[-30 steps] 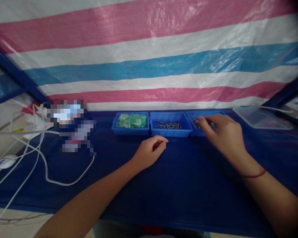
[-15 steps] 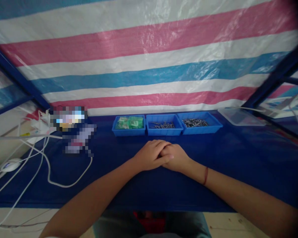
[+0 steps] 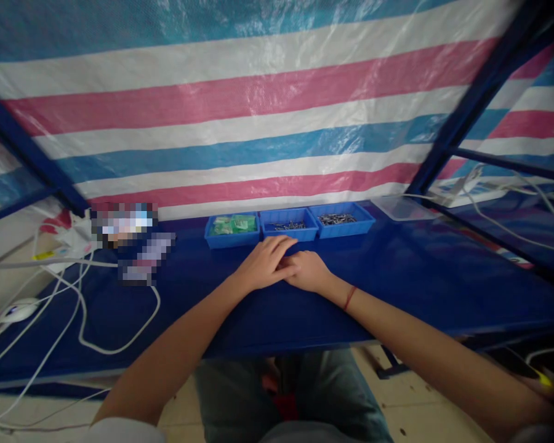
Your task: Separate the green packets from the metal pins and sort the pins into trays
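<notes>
head view, down over table point(image 3: 397, 283)

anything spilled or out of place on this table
Nothing stands out. The three blue bins sit in a straight row with nothing spilled on the table. The left hand and right hand touch before them. A white cable loops loosely at left.

A pink, white and blue striped tarpaulin point(image 3: 258, 98) hangs at twelve o'clock. On the blue table point(image 3: 420, 277), a bin of green packets point(image 3: 232, 225) sits at eleven, a clear plastic tray point(image 3: 399, 208) at two, and white cables point(image 3: 111, 352) loop at nine.
</notes>
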`<state>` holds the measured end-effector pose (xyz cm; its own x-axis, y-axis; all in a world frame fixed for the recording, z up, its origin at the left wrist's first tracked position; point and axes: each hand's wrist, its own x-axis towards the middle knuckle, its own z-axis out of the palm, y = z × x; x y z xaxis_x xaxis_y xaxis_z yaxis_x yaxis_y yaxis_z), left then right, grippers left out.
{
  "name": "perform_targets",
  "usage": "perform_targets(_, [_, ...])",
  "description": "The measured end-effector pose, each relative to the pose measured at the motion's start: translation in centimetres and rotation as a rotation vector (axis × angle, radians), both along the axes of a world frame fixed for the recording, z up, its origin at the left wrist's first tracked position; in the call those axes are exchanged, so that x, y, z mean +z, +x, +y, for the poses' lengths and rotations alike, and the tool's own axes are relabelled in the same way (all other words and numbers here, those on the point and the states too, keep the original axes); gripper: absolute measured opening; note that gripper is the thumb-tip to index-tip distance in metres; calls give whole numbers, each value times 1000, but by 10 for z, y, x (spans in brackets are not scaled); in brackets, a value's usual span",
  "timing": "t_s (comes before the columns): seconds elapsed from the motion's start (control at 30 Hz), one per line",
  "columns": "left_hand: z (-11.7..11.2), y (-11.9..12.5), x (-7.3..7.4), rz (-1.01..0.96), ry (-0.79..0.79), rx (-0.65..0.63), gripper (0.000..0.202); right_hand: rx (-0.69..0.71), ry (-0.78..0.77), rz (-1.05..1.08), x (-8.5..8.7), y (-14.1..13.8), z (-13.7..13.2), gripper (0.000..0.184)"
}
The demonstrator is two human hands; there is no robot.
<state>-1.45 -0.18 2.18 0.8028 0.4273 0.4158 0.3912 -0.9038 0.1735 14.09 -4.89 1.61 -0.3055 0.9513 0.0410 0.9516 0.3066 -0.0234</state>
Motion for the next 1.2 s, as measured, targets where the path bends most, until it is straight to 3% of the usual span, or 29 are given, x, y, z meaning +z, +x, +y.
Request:
perform_targets(0.07, [8, -12, 9, -62, 131, 121, 45, 4, 19, 9, -2, 0, 1, 41])
perform_targets(0.17, [25, -38, 20, -153, 254, 429, 40, 11, 46, 18, -4, 1, 2, 46])
perform_targets(0.3, [49, -76, 27, -28, 206, 657, 43, 27, 61, 23, -7, 2, 3, 45])
perform_targets(0.43, [58, -98, 32, 147, 40, 562, 38, 58, 63, 32, -8, 4, 3, 44])
perform_targets(0.7, [46, -105, 36, 248, 23, 466, 19, 117, 50, 80, -8, 8, -1, 41])
perform_targets(0.8, [30, -115, 36, 267, 16, 406, 18, 126, 44, 112, -9, 9, -3, 39])
perform_targets(0.93, [-9, -127, 36, 286, 3, 409, 19, 113, 54, 182, -11, 10, -7, 32])
perform_targets(0.97, [-19, -128, 36, 298, 3, 398, 20, 123, 61, 219, -12, 10, -7, 37])
perform_targets(1.07, [-42, -129, 36, 310, 115, 429, 30, 195, 68, 403, -13, 3, -5, 76])
perform_targets(1.2, [-45, -127, 34, 202, 182, 521, 65, 245, 27, 603, -16, -18, 8, 104])
